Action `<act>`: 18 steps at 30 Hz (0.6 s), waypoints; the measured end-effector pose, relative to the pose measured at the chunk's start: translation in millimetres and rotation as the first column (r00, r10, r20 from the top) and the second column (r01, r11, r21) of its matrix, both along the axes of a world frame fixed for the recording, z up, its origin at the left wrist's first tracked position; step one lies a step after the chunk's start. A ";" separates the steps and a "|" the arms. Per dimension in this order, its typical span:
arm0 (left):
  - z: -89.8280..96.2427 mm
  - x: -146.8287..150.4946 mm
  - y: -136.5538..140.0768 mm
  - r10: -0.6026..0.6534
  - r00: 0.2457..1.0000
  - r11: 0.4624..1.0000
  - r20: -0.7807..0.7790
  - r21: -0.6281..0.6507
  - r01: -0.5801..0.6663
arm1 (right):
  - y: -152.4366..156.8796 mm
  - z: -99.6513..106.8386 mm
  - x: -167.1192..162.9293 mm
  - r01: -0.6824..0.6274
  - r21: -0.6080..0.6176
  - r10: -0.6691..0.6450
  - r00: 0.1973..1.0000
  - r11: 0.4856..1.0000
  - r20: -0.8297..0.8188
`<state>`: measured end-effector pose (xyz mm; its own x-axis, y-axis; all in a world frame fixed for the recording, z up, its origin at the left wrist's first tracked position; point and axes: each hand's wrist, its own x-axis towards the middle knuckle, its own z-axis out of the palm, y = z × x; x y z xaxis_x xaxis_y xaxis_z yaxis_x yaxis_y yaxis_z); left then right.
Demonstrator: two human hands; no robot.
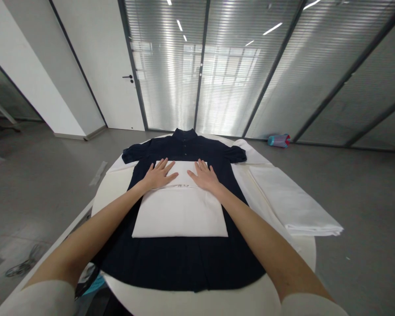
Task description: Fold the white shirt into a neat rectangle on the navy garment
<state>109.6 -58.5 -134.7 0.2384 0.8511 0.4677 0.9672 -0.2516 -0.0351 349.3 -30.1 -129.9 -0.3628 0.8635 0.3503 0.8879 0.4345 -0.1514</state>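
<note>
A dark navy short-sleeved shirt point(184, 263) lies spread flat, its collar at the far side. On top of it rests a folded white cloth point(181, 215), perhaps a garment, with a seam or opening across its upper part. My left hand point(159, 174) presses flat on the cloth's upper left, fingers spread. Opposite it, my right hand point(204, 175) lies flat on the upper right part, fingers also apart. Neither hand grips anything.
A round white table point(292, 259) carries it all. Folded white fabric point(292, 202) hangs over its right edge. Behind stand a glass partition with blinds point(227, 74) and a white door point(95, 57). A blue and red bag point(279, 140) sits on the floor.
</note>
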 end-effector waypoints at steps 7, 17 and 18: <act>-1.6 -9.8 -7.0 0.028 0.997 0.999 0.076 -0.048 -0.024 | -0.1 -4.6 6.3 0.012 0.035 -0.011 1.000 0.999 -0.027; 15.2 13.8 -18.0 -0.079 0.994 0.965 0.074 0.256 0.058 | -17.2 13.2 -14.4 -0.094 0.286 0.100 0.995 0.954 -0.005; 15.2 20.5 -14.7 -0.098 0.995 0.964 0.037 0.250 0.086 | -16.6 14.8 -22.5 -0.119 0.272 0.122 0.993 0.955 0.006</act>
